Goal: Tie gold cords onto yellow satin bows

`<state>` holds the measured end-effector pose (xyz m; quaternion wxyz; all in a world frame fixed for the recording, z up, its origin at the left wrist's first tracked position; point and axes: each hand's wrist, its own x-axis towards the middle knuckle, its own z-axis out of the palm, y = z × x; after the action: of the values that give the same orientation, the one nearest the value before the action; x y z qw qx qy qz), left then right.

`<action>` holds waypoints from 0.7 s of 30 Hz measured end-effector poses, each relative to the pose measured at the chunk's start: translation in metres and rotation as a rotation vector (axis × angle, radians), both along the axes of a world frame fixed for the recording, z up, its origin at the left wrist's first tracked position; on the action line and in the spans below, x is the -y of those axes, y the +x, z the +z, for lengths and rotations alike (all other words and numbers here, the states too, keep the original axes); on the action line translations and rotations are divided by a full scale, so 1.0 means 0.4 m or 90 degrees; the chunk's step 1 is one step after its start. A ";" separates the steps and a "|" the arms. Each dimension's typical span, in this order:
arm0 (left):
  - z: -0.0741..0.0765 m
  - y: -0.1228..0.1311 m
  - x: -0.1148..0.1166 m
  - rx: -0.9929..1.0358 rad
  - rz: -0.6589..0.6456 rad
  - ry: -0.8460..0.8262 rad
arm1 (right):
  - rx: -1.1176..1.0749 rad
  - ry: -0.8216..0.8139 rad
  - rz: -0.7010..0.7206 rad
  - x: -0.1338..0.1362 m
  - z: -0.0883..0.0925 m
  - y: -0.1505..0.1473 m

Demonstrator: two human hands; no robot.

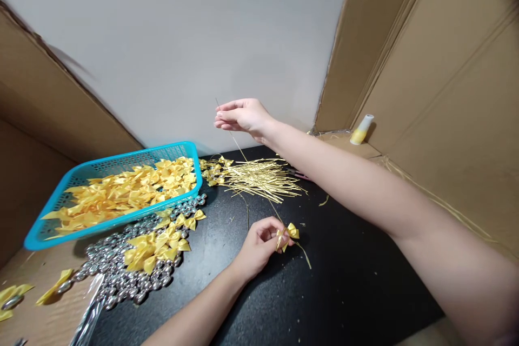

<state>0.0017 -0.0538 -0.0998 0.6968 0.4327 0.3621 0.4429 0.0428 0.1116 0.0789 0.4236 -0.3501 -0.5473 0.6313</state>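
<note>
My left hand (263, 242), low over the black tabletop, pinches a small yellow satin bow (292, 231) between thumb and fingertips. A gold strip (304, 255) trails from the bow to the lower right. Higher up, in front of the pale wall, my right hand (242, 117) is closed on a thin thread (238, 145). That thread runs down past a gold pile toward the bow. A thin, stiff-looking tip sticks up beyond the right fingers; whether it is a needle I cannot make out.
At left a blue basket (48, 216) holds many yellow bows. Silver beads (117, 259) and loose bows (156, 246) lie before it. Gold strips (267, 178) are heaped at the back. A yellow-white thread spool (361, 130) stands at right, near cardboard walls (438, 75).
</note>
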 end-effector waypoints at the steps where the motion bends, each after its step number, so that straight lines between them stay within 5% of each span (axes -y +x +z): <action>1: 0.001 0.001 0.000 -0.002 0.002 -0.003 | 0.003 -0.002 0.005 0.003 -0.006 0.007; 8: -0.001 0.003 -0.003 0.031 0.049 -0.043 | -0.005 0.047 0.021 0.080 -0.055 0.137; 16: -0.006 0.002 -0.002 0.046 0.051 -0.055 | -0.081 0.281 -0.305 0.167 0.009 0.370; 21: 0.000 0.003 -0.002 0.044 0.040 -0.065 | -0.038 0.323 -0.345 0.162 -0.011 0.432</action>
<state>0.0030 -0.0530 -0.0996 0.7155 0.3695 0.3734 0.4605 0.2155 0.0466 0.0745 0.6644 -0.3475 -0.5611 0.3506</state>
